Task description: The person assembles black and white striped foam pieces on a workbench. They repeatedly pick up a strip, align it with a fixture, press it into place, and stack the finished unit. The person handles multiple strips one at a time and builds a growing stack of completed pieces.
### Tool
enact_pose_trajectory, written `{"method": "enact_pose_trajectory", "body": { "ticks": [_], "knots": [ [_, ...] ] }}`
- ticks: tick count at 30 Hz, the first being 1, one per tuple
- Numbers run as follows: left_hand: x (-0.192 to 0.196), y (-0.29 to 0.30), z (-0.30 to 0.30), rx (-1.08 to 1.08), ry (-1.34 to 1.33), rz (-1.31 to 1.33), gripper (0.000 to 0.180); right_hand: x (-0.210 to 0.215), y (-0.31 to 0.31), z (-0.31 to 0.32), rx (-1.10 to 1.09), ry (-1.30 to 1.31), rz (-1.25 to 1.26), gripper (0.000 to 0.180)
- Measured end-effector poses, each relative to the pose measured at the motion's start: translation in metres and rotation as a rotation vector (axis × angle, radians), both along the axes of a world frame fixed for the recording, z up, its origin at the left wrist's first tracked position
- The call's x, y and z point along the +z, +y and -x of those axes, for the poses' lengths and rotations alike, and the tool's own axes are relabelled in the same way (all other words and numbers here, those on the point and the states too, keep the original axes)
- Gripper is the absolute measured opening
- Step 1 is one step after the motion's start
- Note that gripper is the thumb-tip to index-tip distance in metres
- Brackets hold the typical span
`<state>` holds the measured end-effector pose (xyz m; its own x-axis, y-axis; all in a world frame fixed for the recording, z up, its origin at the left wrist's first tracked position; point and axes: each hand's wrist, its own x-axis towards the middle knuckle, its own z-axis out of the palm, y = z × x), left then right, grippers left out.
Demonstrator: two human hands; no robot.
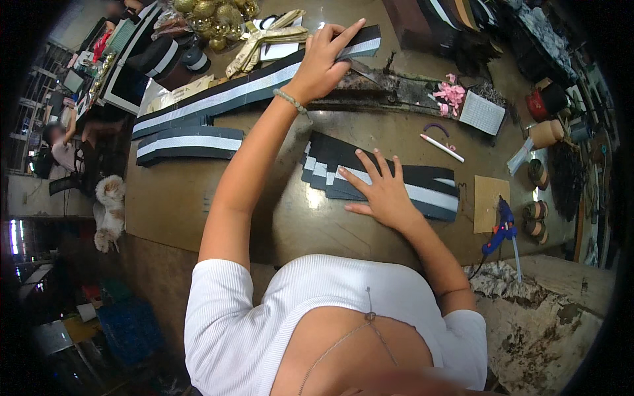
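A long black strip (231,92) with a silver-white stripe lies slantwise across the far left of the table. My left hand (320,66) is at its right end, thumb on the near side and fingers across it, closed on the strip. In front of me, my right hand (383,191) lies with fingers spread on a fanned pile of shorter black strips (429,193) with the same stripe. Another short striped strip (191,144) rests alone below the long one, at the left.
A blue glue gun (503,228) sits by a tan card (485,198) at right. Beyond are a white pen (442,148), pink pieces (451,96), a white pad (482,112) and a dark scorched bar (403,92). Gold balls (211,16) lie far left; a dog (109,211) is beside the table.
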<state>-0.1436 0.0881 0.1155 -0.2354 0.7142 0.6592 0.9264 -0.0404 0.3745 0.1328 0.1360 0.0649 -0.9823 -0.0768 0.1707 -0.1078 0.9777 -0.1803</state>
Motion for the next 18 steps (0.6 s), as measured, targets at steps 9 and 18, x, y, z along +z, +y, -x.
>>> {"method": "enact_pose_trajectory", "body": {
  "ticks": [9, 18],
  "knots": [
    [0.046, 0.037, -0.076, -0.009, 0.213, 0.052, 0.075, 0.022, -0.031, 0.083, 0.352, -0.046, -0.342, 0.055],
    [0.053, 0.04, -0.123, -0.14, 0.212, -0.316, 0.075, 0.077, 0.067, 0.127, -0.155, 0.206, -0.566, 0.041]
  ]
}}
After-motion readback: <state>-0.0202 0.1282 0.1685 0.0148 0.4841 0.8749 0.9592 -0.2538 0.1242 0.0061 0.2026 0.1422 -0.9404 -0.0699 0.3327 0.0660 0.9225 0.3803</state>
